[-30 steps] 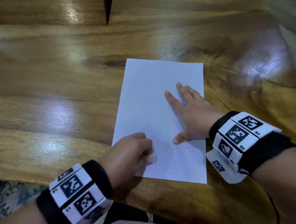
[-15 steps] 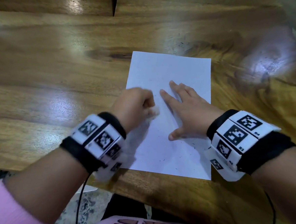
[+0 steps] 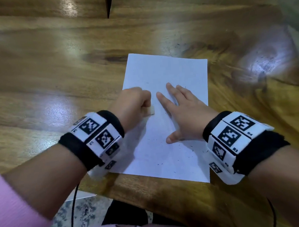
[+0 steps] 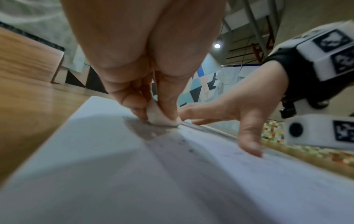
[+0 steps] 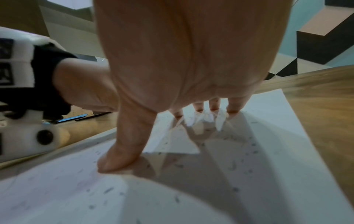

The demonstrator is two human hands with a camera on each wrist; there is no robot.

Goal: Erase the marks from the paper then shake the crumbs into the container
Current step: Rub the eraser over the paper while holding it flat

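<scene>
A white sheet of paper (image 3: 167,71) lies on the wooden table (image 3: 53,67), speckled with dark eraser crumbs (image 3: 186,147) near its lower right. My left hand (image 3: 134,103) pinches a small white eraser (image 3: 151,111) and presses it onto the paper near the left edge; the left wrist view shows the eraser (image 4: 162,118) squeezed between thumb and fingers on the sheet (image 4: 134,174). My right hand (image 3: 182,111) lies flat on the paper with fingers spread, holding it down; its fingertips (image 5: 232,108) and thumb press the crumb-strewn paper (image 5: 268,151). No container shows.
The table's front edge (image 3: 150,189) runs just below the paper, with a patterned floor and a pink garment (image 3: 15,211) beneath. A dark gap (image 3: 109,4) splits the tabletop at the far side. Bare wood surrounds the sheet.
My left hand carried the eraser up from the paper's lower left to mid-sheet beside the right index finger, then drew it slightly back. The right hand stayed flat on the paper.
</scene>
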